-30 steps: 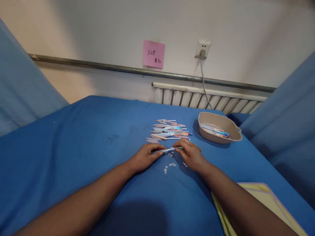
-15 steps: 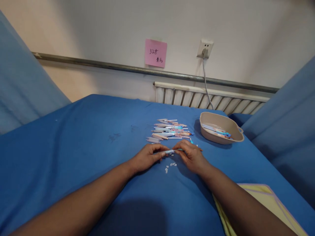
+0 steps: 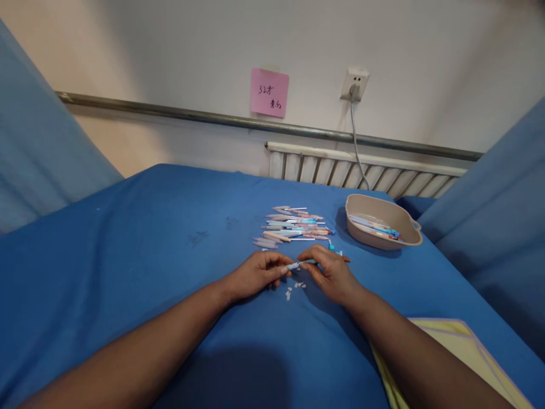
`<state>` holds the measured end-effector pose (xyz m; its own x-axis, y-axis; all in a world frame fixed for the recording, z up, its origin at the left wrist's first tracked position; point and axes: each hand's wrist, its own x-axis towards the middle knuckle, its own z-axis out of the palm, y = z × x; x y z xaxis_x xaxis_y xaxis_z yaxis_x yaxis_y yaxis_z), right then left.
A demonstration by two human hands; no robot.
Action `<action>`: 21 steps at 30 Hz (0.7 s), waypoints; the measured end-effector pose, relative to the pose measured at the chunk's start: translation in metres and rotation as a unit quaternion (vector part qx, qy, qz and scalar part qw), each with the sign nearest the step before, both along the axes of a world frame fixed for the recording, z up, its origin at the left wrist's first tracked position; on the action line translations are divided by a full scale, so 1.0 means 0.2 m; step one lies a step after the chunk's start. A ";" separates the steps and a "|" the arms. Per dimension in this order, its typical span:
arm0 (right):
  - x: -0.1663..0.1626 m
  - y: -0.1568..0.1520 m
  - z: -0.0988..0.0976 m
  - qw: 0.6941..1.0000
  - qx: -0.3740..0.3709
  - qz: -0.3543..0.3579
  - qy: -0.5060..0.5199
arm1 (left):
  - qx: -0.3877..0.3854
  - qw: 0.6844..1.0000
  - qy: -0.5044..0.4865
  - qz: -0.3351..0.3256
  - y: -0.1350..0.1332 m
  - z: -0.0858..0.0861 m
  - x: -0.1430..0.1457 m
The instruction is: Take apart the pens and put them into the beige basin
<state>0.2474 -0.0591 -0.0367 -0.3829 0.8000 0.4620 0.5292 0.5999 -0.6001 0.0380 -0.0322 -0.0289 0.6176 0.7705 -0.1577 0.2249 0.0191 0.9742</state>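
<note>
My left hand (image 3: 260, 274) pinches one end of a slim light-blue and white pen (image 3: 293, 266). From the other side, the fingertips of my right hand (image 3: 330, 272) close on the pen's greenish end. The pen lies nearly level between both hands, low over the blue cloth (image 3: 162, 250). Just below it several small white pieces (image 3: 288, 294) are scattered on the cloth; what they are is too small to tell. Beyond my hands lies a loose pile of pens and pen parts (image 3: 293, 226), white, grey, pink and blue.
A beige plastic basin (image 3: 374, 241) holding several pens stands at the right. A folded yellow cloth (image 3: 453, 346) lies under my right forearm. Blue curtains (image 3: 498, 227) hang on both sides. Behind the table are a radiator (image 3: 323, 165), a metal rail (image 3: 204, 117) and a plugged-in socket (image 3: 355, 85).
The pen has tilted slightly, its right end rising a little. My right fingers have shifted slightly, and more of the greenish end shows. The pile and basin are unchanged.
</note>
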 end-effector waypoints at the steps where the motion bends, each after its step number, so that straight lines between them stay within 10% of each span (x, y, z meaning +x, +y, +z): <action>1: 0.00 0.00 0.00 1.000 0.000 -0.005 0.002 | -0.003 1.000 0.001 0.000 0.00 0.00 0.00; 21: -0.01 -0.02 0.00 0.997 -0.055 -0.034 -0.049 | 0.074 0.996 0.026 -0.034 -0.01 0.01 0.00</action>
<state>0.2447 -0.0622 -0.0365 -0.3658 0.8690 0.3333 0.6254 0.4947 -0.6035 0.0386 -0.0335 -0.0274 0.6631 0.7444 -0.0783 0.2702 -0.1404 0.9525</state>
